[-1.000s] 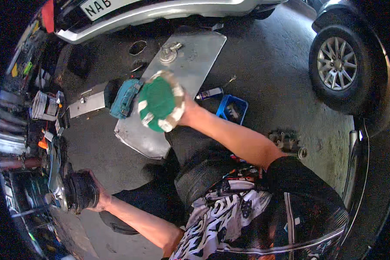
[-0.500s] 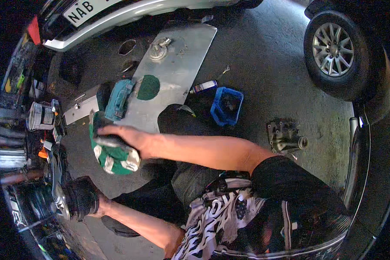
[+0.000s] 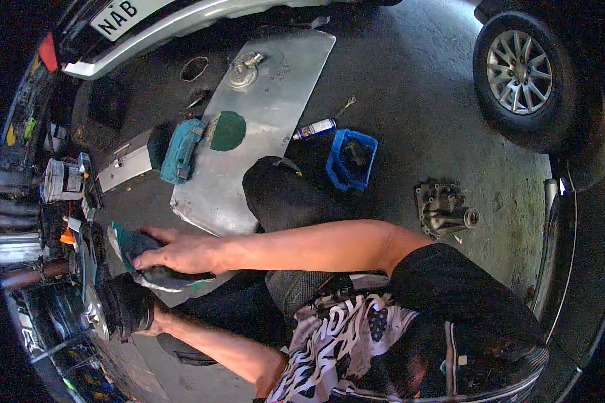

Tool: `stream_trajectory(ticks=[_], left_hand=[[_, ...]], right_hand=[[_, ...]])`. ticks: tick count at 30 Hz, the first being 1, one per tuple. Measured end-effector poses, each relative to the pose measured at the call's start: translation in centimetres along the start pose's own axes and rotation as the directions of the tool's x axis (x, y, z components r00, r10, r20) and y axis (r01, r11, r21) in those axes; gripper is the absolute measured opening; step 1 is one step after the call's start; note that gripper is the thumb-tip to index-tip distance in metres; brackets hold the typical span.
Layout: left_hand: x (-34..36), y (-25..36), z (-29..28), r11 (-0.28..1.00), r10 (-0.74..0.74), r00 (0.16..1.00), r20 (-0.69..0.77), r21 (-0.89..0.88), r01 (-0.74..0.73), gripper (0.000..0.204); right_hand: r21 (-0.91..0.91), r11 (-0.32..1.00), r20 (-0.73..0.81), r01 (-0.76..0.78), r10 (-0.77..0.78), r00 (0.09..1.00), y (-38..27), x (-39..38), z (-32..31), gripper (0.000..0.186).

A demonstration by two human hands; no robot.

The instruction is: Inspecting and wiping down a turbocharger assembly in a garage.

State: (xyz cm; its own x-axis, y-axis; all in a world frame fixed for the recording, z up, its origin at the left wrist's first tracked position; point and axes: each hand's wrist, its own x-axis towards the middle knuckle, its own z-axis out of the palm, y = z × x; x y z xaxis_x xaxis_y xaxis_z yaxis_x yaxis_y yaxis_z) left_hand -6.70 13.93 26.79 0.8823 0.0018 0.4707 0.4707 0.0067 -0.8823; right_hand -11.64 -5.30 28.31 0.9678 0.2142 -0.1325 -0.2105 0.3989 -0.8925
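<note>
My right hand [image 3: 178, 250] is closed on a green and white cloth [image 3: 171, 279], its fingers bent across the cloth's dark folds. The cloth hangs just above a dark cylindrical part [image 3: 133, 305], which has a shiny metal ring and plate [image 3: 95, 316] at its left end. Against the right side of that part is my left hand [image 3: 156, 319], gripping it, with most of its fingers hidden behind it. Up and to the right of the cloth lies a teal case [image 3: 183, 151].
A metal sheet [image 3: 269, 87] carries a round metal part [image 3: 245, 70] and a green patch [image 3: 228, 131]. Nearby are a spray can [image 3: 314, 129], a blue tray [image 3: 370, 164] and a metal housing [image 3: 444, 208]. A car wheel [image 3: 519, 72] stands at right, a white bucket [image 3: 62, 180] at left.
My right hand has moved down and slightly left with the cloth, closer to the dark cylindrical part. The cloth now shows less of its green and white face. My left hand has stayed put.
</note>
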Motion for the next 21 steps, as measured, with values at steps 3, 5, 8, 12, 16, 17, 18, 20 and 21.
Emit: stream_trajectory(ticks=[3,5,8,12,16,17,18,20,21], left_hand=[[-0.1,4.9,9.3,-0.340,-0.214,0.973,-0.086,-0.927,-0.156,0.056],[1.6,6.0,16.0,-0.975,-0.087,0.980,0.177,-0.215,-0.047,0.062],[-0.2,5.4,11.7,-0.974,-0.047,0.967,0.249,-0.228,0.011,0.063],[-1.4,4.4,4.7,-0.971,0.025,0.952,0.305,-0.218,0.095,0.064],[-1.1,5.3,3.3,-0.999,-0.023,0.961,0.275,-0.041,-0.012,0.061],[-0.9,5.6,3.1,-0.999,-0.039,0.961,0.273,0.003,-0.042,0.060],[-0.8,5.9,2.8,-0.996,-0.057,0.960,0.275,0.046,-0.073,0.059],[-0.4,6.3,3.4,-0.983,-0.102,0.950,0.294,0.115,-0.141,0.058],[-0.6,6.7,3.6,-0.973,-0.119,0.942,0.313,0.151,-0.173,0.057]], right_hand=[[0.104,0.990,0.113,0.100,-0.112,0.987,0.3,0.3,2.1,0.082],[-0.151,0.974,0.052,0.168,-0.162,0.985,0.0,0.3,4.6,0.078],[-0.147,0.963,0.126,0.227,-0.210,0.970,0.4,-1.0,2.4,0.071],[-0.316,0.917,0.069,0.245,-0.235,0.970,0.9,-0.4,1.4,0.066],[-0.417,0.821,0.050,0.389,-0.407,0.912,-1.6,0.4,2.9,0.064],[-0.415,0.793,0.045,0.447,-0.472,0.880,-2.3,0.7,3.3,0.066],[-0.420,0.789,0.049,0.448,-0.473,0.880,-3.1,1.2,3.8,0.066],[-0.435,0.694,0.107,0.574,-0.593,0.798,-4.2,2.7,5.3,0.069],[-0.438,0.692,0.125,0.573,-0.585,0.802,-4.2,3.5,5.9,0.069]])
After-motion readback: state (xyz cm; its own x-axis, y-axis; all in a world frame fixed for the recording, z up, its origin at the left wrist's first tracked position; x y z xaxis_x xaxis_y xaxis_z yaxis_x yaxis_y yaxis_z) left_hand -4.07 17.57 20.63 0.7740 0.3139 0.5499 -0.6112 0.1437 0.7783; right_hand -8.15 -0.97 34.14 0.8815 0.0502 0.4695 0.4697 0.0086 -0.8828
